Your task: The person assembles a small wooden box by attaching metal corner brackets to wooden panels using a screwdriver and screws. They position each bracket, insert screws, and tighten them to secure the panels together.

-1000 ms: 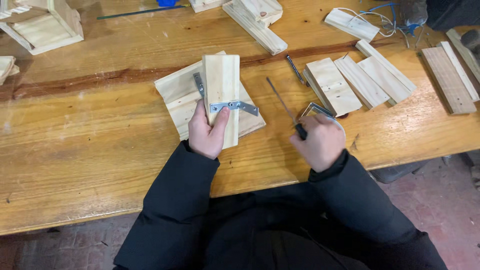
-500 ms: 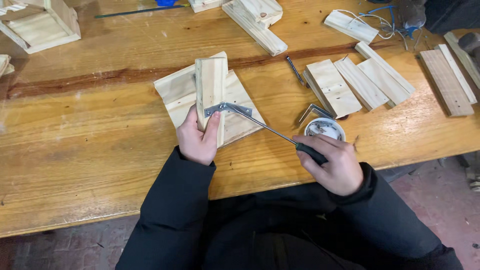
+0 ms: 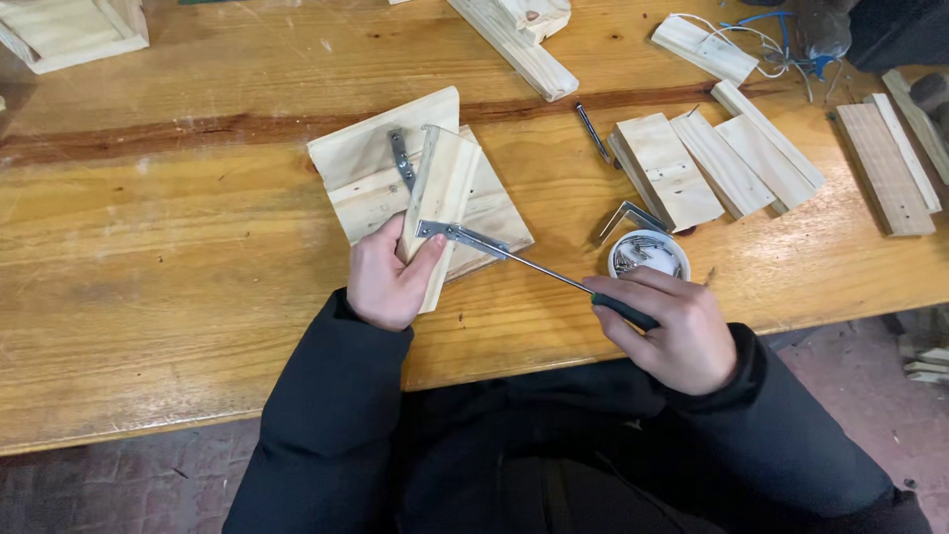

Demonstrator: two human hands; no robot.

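Note:
My left hand (image 3: 386, 277) grips a narrow pine board (image 3: 442, 203) tilted on edge over a flat square pine panel (image 3: 371, 158). A metal angle bracket (image 3: 450, 234) lies across the board's lower face, under my thumb. My right hand (image 3: 672, 326) holds a screwdriver (image 3: 554, 274) by its dark handle, the shaft pointing left with its tip at the bracket. A second metal strip (image 3: 398, 158) lies on the panel behind the board.
A small white tin of screws (image 3: 648, 255) and a loose metal bracket (image 3: 625, 216) sit by my right hand. Several pine offcuts (image 3: 722, 163) lie at the right, a long nail or bit (image 3: 593, 133) nearby, wooden pieces (image 3: 514, 40) and a box frame (image 3: 69, 35) at the back.
My right hand picked up the screwdriver from beside the tin and brought its tip to the bracket. My left hand tilted the board up on edge.

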